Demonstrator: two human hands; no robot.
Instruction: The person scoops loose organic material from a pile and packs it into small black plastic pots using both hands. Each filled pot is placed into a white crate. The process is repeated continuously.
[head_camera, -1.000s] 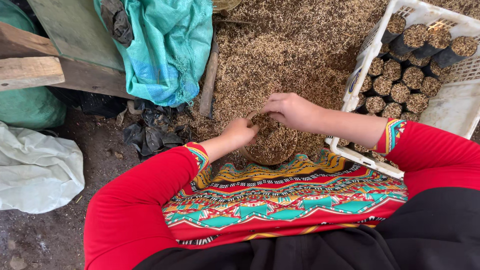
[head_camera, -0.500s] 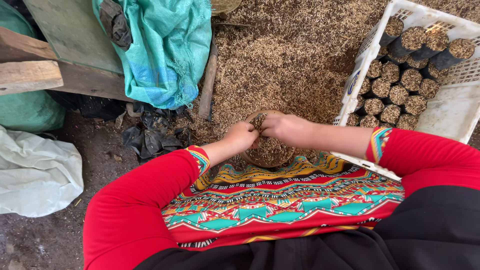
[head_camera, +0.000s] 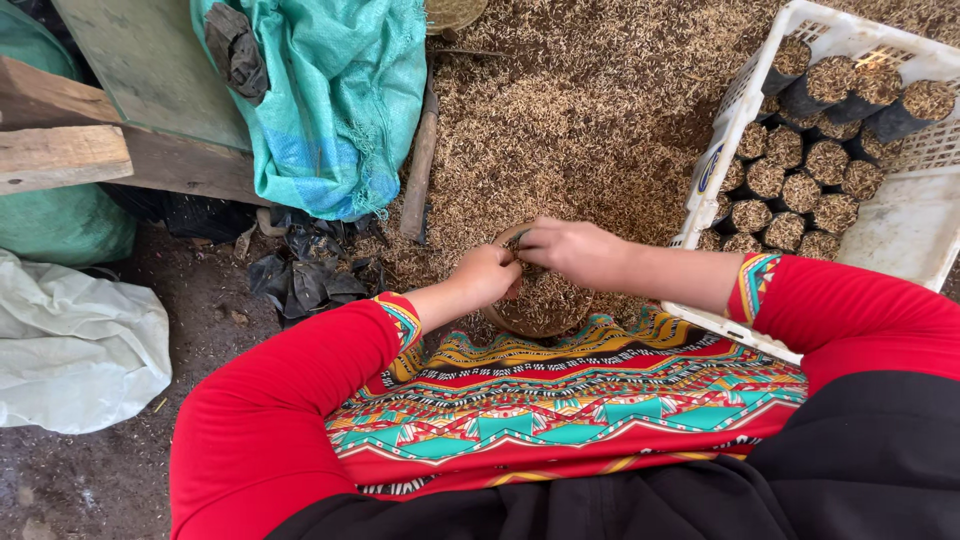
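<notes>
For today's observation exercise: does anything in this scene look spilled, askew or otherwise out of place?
The white plastic crate leans askew, its filled black bags lying sideways. Crumpled black plastic scraps lie loose on the dirt. Both hands, left and right, hold a round husk-filled bag.

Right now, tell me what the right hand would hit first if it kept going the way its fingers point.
The right hand points leftward across the husk-filled bag. It would meet the left hand almost at once; their fingertips look nearly touching at the bag's rim, though depth is hard to judge.
</notes>
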